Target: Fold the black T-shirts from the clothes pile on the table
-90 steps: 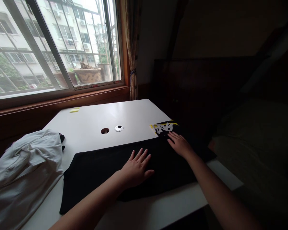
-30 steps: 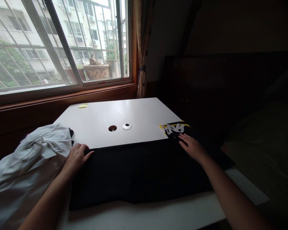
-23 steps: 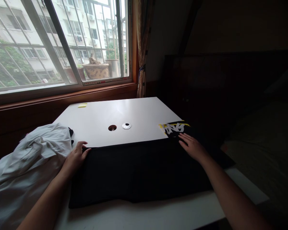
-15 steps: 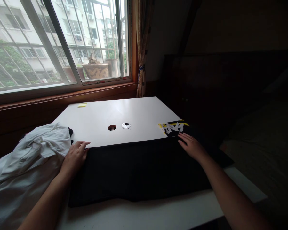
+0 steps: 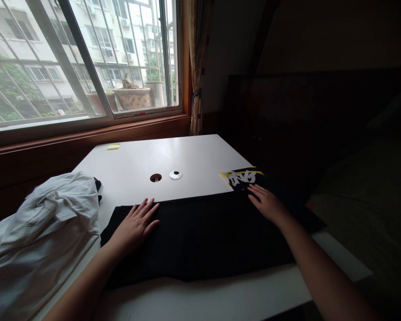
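A folded black garment (image 5: 203, 236) lies across the near half of the white table (image 5: 160, 156). A yellow and white print (image 5: 242, 177) shows at its far right corner. My left hand (image 5: 135, 225) lies flat on the garment's left part, fingers stretched out and apart. My right hand (image 5: 267, 205) rests flat on the right part, just below the print, fingers extended. Neither hand holds anything.
A crumpled white shirt (image 5: 36, 236) is heaped at the table's left edge. A cable hole (image 5: 155, 178) and its silver cap (image 5: 175, 175) sit mid-table, and a yellow note (image 5: 113, 146) lies near the window. Dark furniture and a bed stand to the right.
My left hand has slid right from the garment's left edge onto its top and now lies flat there. The right hand has stayed by the print.
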The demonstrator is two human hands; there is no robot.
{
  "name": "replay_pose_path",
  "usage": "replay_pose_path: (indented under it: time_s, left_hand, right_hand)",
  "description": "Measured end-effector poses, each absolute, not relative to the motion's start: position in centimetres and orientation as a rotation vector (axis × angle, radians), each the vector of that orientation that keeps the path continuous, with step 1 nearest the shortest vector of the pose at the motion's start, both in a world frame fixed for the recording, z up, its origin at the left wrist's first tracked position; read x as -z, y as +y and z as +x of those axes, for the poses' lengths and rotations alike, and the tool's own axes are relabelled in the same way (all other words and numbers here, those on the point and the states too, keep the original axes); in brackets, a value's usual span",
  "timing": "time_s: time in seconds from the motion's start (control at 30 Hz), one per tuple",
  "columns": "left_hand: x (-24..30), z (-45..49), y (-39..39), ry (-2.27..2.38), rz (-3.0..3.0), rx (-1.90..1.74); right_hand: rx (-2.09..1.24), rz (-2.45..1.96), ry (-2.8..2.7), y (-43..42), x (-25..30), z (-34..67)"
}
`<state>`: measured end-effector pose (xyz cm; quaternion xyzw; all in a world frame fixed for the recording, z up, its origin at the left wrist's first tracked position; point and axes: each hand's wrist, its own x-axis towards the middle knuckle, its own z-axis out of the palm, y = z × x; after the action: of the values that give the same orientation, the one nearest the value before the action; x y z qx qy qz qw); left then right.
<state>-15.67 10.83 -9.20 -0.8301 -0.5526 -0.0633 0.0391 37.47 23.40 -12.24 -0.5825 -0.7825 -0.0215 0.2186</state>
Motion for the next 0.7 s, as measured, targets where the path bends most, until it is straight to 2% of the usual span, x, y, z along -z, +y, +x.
replay_pose_path:
  time_s: [0.4, 0.57, 0.7]
  left_hand:
    - [8.8, -17.9, 10.4, -1.755, -2.548, 0.284]
    - [5.9, -13.1, 8.1, -1.502, -2.731, 0.289]
    - [4.2, -7.9, 5.8, -1.097, -3.058, 0.214]
  right_hand:
    - [0.037, -1.594, -2.139, 23.2, 12.1, 37.3]
    - [0.062, -1.58, -2.163, 23.4, 12.2, 37.4]
    - [0.095, -1.58, -2.175, 23.5, 12.4, 37.5]
